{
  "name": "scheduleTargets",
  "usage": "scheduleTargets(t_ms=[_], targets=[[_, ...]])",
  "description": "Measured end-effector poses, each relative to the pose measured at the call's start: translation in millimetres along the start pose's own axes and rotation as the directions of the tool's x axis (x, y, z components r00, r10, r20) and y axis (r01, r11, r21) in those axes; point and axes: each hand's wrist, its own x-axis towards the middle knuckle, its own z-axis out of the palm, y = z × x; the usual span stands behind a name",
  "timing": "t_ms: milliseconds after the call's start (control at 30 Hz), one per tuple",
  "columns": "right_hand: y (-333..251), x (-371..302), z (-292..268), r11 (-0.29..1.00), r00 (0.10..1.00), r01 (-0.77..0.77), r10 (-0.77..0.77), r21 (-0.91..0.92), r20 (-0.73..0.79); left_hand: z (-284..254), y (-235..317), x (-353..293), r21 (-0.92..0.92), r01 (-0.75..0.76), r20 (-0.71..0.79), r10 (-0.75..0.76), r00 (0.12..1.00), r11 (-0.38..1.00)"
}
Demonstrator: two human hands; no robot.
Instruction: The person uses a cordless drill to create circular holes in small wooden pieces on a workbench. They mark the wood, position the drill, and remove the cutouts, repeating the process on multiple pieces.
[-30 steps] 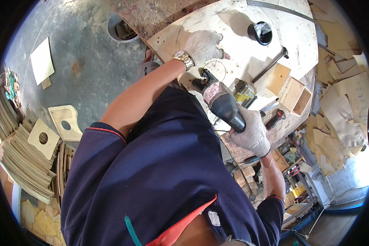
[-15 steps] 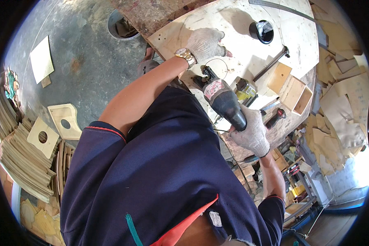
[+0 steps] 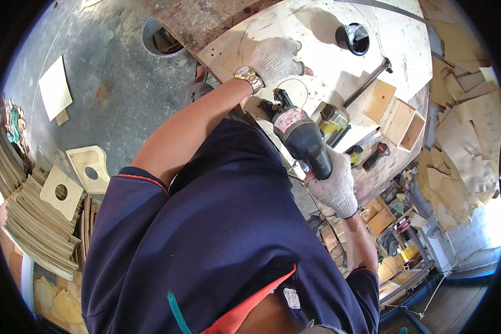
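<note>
Head view looks straight down over a dark blue shirt (image 3: 217, 234) with a thin red trim at the sleeve. Both arms reach out from it to a workbench.

Right hand (image 3: 334, 186), in a knitted work glove, is wrapped tight around the black handle of a power tool (image 3: 300, 136). All the fingers are curled closed on the grip. The tool is black with a red and white label, and its front end points down at a pale plywood board (image 3: 328, 61) lying on the bench. The tool's tip meets the board close to a thin pencil circle (image 3: 295, 92) drawn on the wood.

Left hand (image 3: 275, 58), also gloved, lies on the same board just past the tool. It is pressed down with the fingers loosely bent, and it grips nothing. A gold wristwatch (image 3: 247, 77) sits on that wrist.

Just beside the tool, on its right, lies a yellow and black tool (image 3: 334, 119). Small open wooden boxes (image 3: 398, 114) stand a bit farther right. A long dark metal bar (image 3: 367, 83) lies across the board, and a round black hole (image 3: 353, 38) is cut near the board's far edge.

Down on the grey floor at the left, flat wooden pieces with round holes (image 3: 61, 192) are piled in stacks.
</note>
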Motion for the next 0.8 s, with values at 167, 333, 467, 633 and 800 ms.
scheduleTargets(t_ms=[167,333,467,633,800], targets=[[-1,-2,5,0.998,1.0,-0.006,0.007,0.059,-0.021,2,-1,1,0.018,-0.016,-0.014,0.017,1.0,1.0],[0,-3,11,0.999,0.998,-0.024,0.026,0.037,-0.053,3,-1,-1,0.013,-0.025,-0.026,0.025,0.999,1.0],[-3,-3,10,0.996,0.997,-0.061,0.063,0.066,-0.033,0,1,0,0.023,0.003,0.003,-0.003,1.0,1.0],[-6,-3,11,0.993,0.998,-0.026,0.033,0.113,-0.058,3,-2,0,0.019,-0.028,-0.034,0.029,0.999,0.999],[-12,-3,10,0.991,0.996,-0.065,0.071,0.12,-0.045,6,-3,-2,-0.001,-0.036,-0.072,0.036,0.997,0.999]])
